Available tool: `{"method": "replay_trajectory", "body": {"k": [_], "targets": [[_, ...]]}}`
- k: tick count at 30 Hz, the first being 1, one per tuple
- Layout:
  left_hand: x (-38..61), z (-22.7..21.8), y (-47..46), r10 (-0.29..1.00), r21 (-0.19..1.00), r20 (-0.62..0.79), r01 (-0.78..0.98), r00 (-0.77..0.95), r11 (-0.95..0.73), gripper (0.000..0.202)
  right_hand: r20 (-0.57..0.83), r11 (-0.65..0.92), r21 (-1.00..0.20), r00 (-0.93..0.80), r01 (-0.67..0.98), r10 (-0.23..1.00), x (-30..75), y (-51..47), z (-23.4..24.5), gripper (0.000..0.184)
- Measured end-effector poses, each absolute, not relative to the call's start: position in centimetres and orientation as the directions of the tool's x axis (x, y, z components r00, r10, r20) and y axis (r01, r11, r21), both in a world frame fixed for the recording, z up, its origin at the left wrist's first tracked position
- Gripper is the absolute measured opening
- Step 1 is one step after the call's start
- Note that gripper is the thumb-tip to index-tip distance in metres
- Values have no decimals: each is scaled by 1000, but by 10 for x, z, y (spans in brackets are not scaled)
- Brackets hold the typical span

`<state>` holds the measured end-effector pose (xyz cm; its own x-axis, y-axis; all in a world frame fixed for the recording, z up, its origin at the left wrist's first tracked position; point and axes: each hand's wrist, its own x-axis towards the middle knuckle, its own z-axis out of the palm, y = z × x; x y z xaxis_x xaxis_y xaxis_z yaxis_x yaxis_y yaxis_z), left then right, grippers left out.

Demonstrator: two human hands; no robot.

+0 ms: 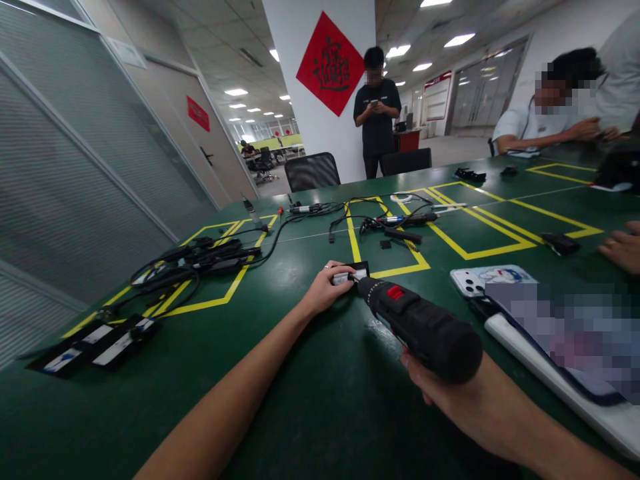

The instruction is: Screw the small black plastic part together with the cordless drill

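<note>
My right hand is closed around the grip of a black electric screwdriver with a red switch. Its tip points at a small black power adapter with a white label, lying on the green table. My left hand is curled on the left side of this adapter, holding it down against the table.
A bundle of black adapters and cables lies to the left, with more adapters near the left edge. Tools and cables lie beyond. A phone and another person's hand are at right. People are behind the table.
</note>
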<state>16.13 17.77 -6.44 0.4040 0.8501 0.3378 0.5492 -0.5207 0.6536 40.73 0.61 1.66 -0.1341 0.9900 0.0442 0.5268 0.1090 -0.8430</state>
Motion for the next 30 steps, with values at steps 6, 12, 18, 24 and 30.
{"method": "replay_trajectory", "body": {"k": [6, 12, 18, 24, 30], "targets": [[161, -63, 178, 853, 656, 333, 552, 402, -515, 23, -13, 97, -838, -196, 537, 980, 407, 6, 20, 17], [162, -62, 176, 857, 660, 324, 554, 401, -508, 23, -6, 93, -833, -178, 545, 984, 408, 6, 20, 16], [162, -62, 177, 857, 657, 325, 557, 400, -509, 24, -18, 93, -843, -200, 530, 980, 408, 6, 19, 15], [162, -62, 177, 859, 659, 326, 556, 396, -506, 23, -19, 91, -843, -199, 529, 980, 408, 6, 19, 20], [162, -60, 175, 861, 668, 323, 549, 394, -502, 23, -56, 50, -845, -181, 532, 982, 407, 4, 25, 22]]}}
